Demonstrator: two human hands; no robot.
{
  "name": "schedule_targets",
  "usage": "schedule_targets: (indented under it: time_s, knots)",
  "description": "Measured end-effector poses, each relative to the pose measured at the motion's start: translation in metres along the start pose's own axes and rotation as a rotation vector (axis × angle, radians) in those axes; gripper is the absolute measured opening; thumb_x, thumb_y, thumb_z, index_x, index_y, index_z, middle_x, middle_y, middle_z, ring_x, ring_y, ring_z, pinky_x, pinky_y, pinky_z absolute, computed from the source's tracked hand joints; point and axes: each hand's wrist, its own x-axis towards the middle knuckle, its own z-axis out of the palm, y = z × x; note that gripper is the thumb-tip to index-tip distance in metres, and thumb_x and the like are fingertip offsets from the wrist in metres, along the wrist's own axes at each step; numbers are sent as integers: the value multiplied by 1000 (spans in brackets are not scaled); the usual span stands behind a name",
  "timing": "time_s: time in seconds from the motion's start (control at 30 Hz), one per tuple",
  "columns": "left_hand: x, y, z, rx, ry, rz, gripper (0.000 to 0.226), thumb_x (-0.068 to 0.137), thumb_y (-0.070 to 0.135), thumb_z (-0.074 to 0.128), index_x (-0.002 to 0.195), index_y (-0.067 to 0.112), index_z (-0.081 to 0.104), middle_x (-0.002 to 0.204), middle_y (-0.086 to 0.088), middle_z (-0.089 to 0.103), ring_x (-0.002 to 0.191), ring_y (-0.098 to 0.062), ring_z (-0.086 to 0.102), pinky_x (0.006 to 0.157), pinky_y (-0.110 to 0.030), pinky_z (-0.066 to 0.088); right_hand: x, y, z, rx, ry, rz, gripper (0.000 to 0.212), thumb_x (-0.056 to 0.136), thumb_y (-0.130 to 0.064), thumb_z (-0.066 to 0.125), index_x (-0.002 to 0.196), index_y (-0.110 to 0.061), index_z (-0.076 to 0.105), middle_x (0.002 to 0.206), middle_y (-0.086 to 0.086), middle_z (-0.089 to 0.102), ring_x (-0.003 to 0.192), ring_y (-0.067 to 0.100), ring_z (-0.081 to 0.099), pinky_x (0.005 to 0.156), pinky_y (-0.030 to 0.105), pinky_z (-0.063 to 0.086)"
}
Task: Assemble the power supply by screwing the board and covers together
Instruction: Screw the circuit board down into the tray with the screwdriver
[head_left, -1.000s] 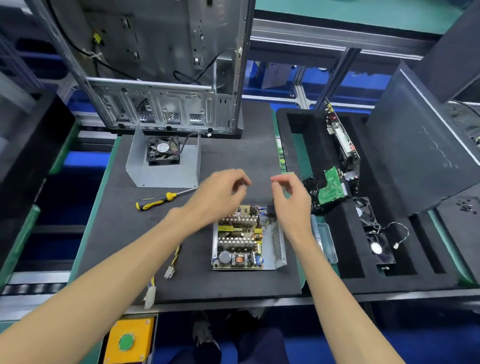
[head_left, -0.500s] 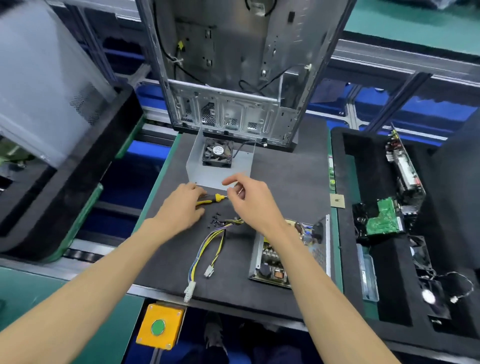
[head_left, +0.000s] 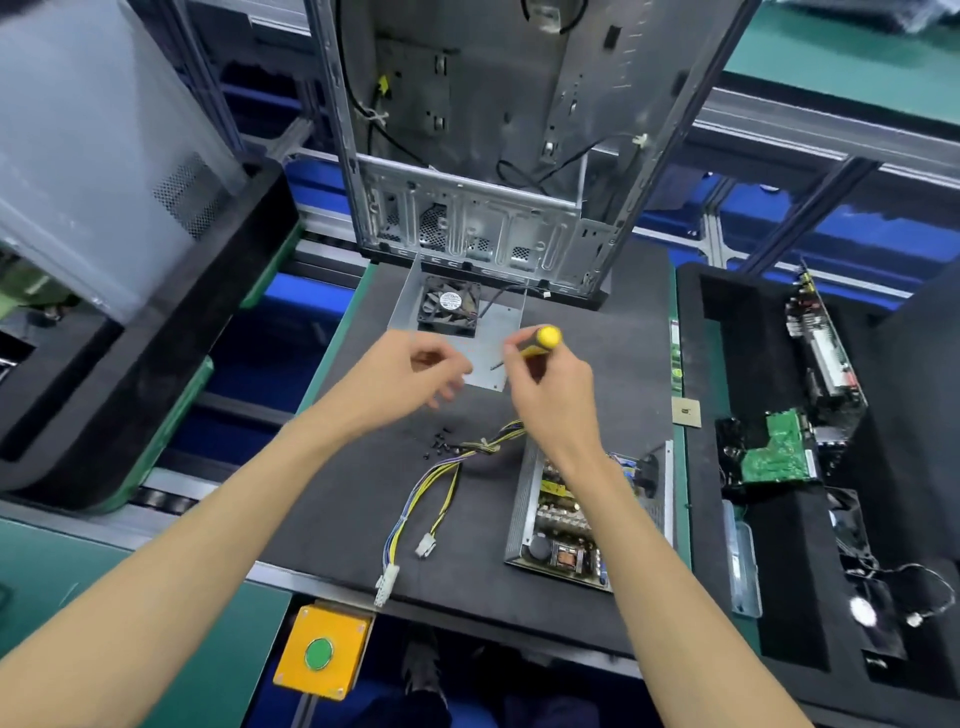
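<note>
My right hand (head_left: 550, 395) grips a yellow-handled screwdriver (head_left: 540, 340), lifted off the mat with its tip pointing left. My left hand (head_left: 410, 379) hovers just left of that tip, fingers loosely curled; anything between them is too small to make out. Several small black screws (head_left: 441, 441) lie on the mat below my hands. The power supply board (head_left: 566, 525) sits in its metal base to the right, partly hidden by my right forearm, with its yellow-and-blue cable bundle (head_left: 431, 488) trailing left. The grey cover with a black fan (head_left: 449, 309) lies behind my hands.
An open computer case (head_left: 483, 156) stands at the back of the black mat (head_left: 363, 509). A black foam tray (head_left: 779, 571) with green boards and fans lies right. A yellow box with a green button (head_left: 319, 654) hangs below the front edge. A small chip (head_left: 687, 413) lies right.
My hands left the board and reached left to the screwdriver. My right hand has picked it up from the mat and raised it; my left hand now hovers beside its tip.
</note>
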Motion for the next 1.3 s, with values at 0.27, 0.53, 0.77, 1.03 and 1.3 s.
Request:
schedule_targets:
  time_s: [0.27,0.53,0.77,1.03,1.3]
  knots:
    - [2,-70,22,585,-27,-151,14,84,14,71,80,26,65,69,12,66,69,-12,63,72,-28,52,3,14,-50,824,313,523,29,106,-29,52,90,-14,70,50,-6,32,41,8,23,37,20,20]
    - [5,-69,30,736,-115,-46,15,81,17,62,81,31,65,72,15,64,76,-13,62,68,-29,49,-13,31,-64,1114,388,625,28,108,-27,48,91,-13,65,59,-4,24,45,9,18,37,20,18]
    - [10,-64,30,800,-144,-61,18,87,17,63,74,30,62,71,12,65,75,-16,66,72,-32,54,-21,32,-70,1142,397,640,28,108,-27,47,91,-12,64,59,-4,23,45,9,17,38,21,16]
    - [12,-64,31,843,-224,-18,10,97,13,54,89,12,61,90,-1,63,85,-24,59,72,-32,41,-30,35,-76,1214,403,669,28,109,-26,47,92,-12,64,60,-3,23,44,9,19,37,21,18]
    - [6,-53,28,799,-194,-36,10,100,10,47,92,6,52,85,-8,64,80,-31,58,77,-44,48,-33,37,-75,1233,393,681,28,109,-27,47,92,-12,64,60,-3,24,45,9,19,38,21,18]
